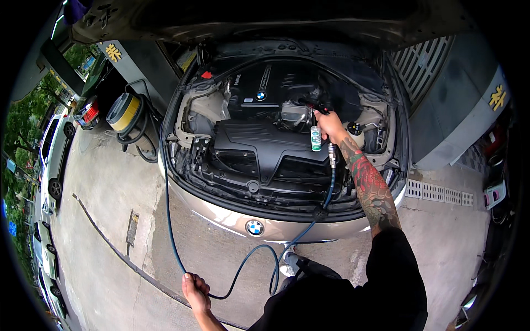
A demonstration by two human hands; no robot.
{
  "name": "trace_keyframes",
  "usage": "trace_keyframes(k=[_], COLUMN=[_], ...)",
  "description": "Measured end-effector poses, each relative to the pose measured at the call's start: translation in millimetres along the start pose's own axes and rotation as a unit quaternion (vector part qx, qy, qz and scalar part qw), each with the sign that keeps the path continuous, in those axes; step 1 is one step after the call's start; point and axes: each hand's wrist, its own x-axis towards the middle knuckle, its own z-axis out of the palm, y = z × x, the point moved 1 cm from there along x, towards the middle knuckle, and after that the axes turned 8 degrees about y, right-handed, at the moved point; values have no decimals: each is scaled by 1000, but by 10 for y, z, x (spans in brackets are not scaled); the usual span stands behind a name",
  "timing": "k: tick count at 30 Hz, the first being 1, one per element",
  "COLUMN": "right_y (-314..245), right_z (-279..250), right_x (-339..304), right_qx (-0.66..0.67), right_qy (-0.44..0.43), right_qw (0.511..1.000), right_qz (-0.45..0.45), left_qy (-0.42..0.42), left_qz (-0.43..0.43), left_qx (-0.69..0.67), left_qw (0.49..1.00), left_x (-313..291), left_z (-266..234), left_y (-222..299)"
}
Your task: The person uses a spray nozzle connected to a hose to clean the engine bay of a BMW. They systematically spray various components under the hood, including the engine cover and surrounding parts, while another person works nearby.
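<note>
My right hand (333,128) is closed round an air spray gun (324,111) over the engine bay of a beige car. A small white and green bottle (316,140) hangs below the gun, and a metal coupling (332,154) joins it to a dark blue air hose (169,220). The gun's front end is close to a grey metal engine part (296,114) beside the black engine cover (276,83). At the lower left, my left hand (196,291) grips the hose. From there the hose loops in front of the bumper and rises to the gun.
The raised hood (265,25) spans the top. A yellow and grey drum-shaped machine (124,113) stands left of the car, near a pillar (141,71). Another pillar (458,110) rises on the right. Parked cars (55,149) line the far left. The front bumper (221,218) lies between me and the engine.
</note>
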Motion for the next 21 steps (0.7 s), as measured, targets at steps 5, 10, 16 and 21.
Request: trace_keyframes(k=[5, 10, 16, 21], right_y=[-61, 0, -25, -74], right_z=[-194, -637, -1207, -1626], right_x=[44, 234, 645, 1117], right_qx=[-24, -19, -18, -5], right_qy=[14, 16, -9, -35], right_qw=[1000, 999, 998, 997], right_qz=[8, 26, 59, 61], left_qy=[-21, -20, -7, -23], left_qz=[-38, -32, -22, -34], left_qx=[-21, -23, -41, -77], left_qw=[999, 999, 999, 996], left_x=[-325, -640, -969, -1302], left_z=[218, 571, 1238, 2048], left_y=[-402, -495, -725, -916])
